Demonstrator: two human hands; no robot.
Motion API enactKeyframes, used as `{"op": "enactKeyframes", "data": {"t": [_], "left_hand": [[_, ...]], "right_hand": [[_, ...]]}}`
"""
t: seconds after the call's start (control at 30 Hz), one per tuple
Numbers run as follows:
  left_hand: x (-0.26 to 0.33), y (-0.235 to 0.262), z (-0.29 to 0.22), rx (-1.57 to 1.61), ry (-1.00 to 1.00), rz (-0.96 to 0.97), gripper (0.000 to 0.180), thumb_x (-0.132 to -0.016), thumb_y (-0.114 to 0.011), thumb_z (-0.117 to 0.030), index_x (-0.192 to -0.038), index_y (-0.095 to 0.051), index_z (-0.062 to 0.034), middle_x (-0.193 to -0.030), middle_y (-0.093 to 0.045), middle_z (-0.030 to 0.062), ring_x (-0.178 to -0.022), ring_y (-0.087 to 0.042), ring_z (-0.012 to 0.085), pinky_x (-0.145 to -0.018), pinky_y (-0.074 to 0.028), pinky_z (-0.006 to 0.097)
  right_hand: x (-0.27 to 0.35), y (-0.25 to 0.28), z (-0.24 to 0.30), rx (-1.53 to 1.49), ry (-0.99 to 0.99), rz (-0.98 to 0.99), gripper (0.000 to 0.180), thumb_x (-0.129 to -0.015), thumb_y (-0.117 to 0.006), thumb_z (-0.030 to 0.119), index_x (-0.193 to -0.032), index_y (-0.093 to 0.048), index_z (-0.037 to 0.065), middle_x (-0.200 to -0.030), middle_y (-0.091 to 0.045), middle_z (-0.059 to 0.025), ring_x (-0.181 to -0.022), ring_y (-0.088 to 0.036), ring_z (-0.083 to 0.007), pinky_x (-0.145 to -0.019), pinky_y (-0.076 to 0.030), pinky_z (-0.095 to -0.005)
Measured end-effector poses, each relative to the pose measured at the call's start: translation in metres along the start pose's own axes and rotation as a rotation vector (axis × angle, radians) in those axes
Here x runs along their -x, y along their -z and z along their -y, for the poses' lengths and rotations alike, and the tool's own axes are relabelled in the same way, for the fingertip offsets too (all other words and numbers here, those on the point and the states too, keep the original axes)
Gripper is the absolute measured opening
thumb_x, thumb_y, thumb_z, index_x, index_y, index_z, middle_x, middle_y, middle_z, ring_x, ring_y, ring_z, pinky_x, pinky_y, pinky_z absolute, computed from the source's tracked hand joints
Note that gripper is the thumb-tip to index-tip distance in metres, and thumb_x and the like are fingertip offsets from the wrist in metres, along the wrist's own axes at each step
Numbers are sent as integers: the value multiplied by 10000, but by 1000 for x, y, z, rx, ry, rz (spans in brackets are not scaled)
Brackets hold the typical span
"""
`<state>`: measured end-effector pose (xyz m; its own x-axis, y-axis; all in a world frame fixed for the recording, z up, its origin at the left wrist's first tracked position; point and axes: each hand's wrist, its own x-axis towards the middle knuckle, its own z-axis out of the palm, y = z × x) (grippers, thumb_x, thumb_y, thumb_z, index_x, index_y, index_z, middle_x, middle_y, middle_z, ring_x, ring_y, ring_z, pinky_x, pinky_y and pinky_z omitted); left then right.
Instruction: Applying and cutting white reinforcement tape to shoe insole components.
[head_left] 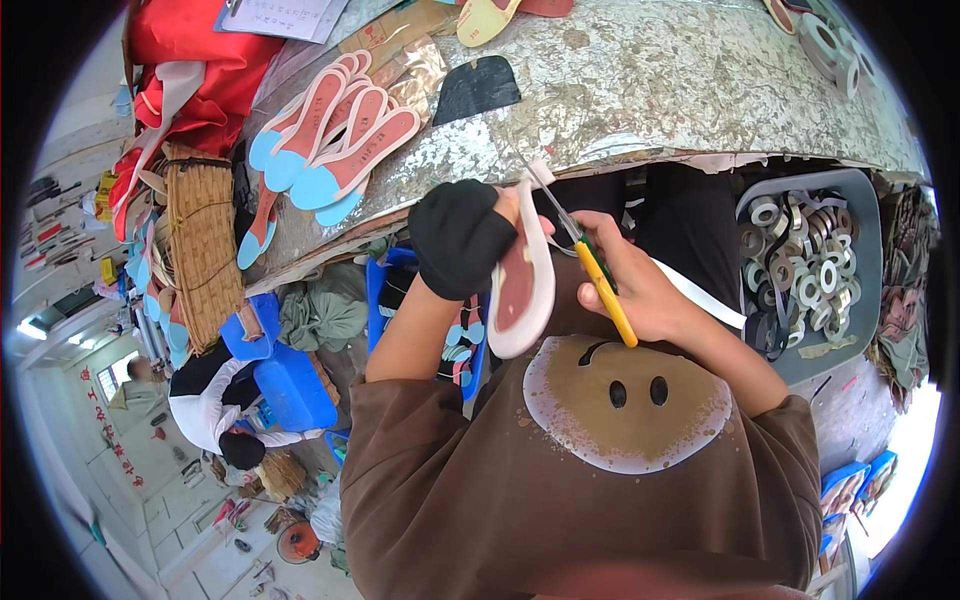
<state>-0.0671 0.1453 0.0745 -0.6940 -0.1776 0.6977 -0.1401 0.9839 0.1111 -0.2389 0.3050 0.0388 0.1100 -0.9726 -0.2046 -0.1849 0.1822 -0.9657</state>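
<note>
My left hand, in a black glove with bare fingertips, grips a shoe insole with a reddish middle and a thick white rim. The insole stands on edge over my lap, its narrow end up at the table's near edge. In my right hand are yellow-handled scissors, with a bit of green at the handle. Their metal blades cross the insole's upper end, beside my left fingertips. Whether the blades touch the rim, I cannot make out.
On the worn table lie a pile of red-and-blue insoles and a black flat piece. A grey bin of tape rolls sits at right. A wicker basket, blue bins and a bent-over person are at left.
</note>
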Motion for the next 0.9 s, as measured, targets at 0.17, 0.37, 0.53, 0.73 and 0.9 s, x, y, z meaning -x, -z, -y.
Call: {"op": "enactKeyframes", "data": {"t": [0.17, 0.37, 0.53, 0.73, 0.9], "left_hand": [[-4, 4, -1, 166, 8, -49, 319, -647, -851, -193, -881, -681, -59, -692, -608, 55, -585, -599, 226, -509, -453, 321], [3, 12, -9, 844, 683, -166, 394, -928, -648, -395, -924, -653, -2, -763, -637, 41, -678, -592, 127, -626, -485, 288], [2, -2, -32, 1100, 1195, -346, 187, -938, -637, -189, -999, -574, -23, -866, -621, 44, -763, -617, 125, -661, -512, 291], [-4, -20, -42, 1142, 1262, -313, 177, -959, -596, -158, -1050, -555, -12, -878, -632, 60, -764, -637, 128, -648, -529, 294], [-14, -11, -42, 1357, 1228, -502, 246, -965, -577, -232, -1071, -537, -13, -857, -633, 83, -716, -642, 157, -623, -537, 311]], "right_hand": [[4, 10, 4, -128, -44, 51, 721, -852, -705, 386, -1356, -336, 28, -975, -588, -145, -886, -597, -235, -794, -468, -365], [11, 63, -7, -90, -5, -151, 633, -804, -777, 418, -1260, -509, 70, -772, -510, 12, -602, -488, -33, -509, -396, -196], [-9, 153, 9, 846, 95, -724, 446, -819, -736, 206, -1226, -627, 60, -1043, -666, -130, -901, -633, -236, -804, -503, -362], [-17, 61, 29, 569, 616, -315, 403, -815, -715, 110, -1208, -630, 71, -1131, -673, -103, -939, -663, -283, -827, -524, -376], [-27, 37, 21, 137, 351, -370, 93, -892, -629, 61, -951, -670, 2, -850, -649, -116, -763, -622, -247, -695, -489, -335]]}}
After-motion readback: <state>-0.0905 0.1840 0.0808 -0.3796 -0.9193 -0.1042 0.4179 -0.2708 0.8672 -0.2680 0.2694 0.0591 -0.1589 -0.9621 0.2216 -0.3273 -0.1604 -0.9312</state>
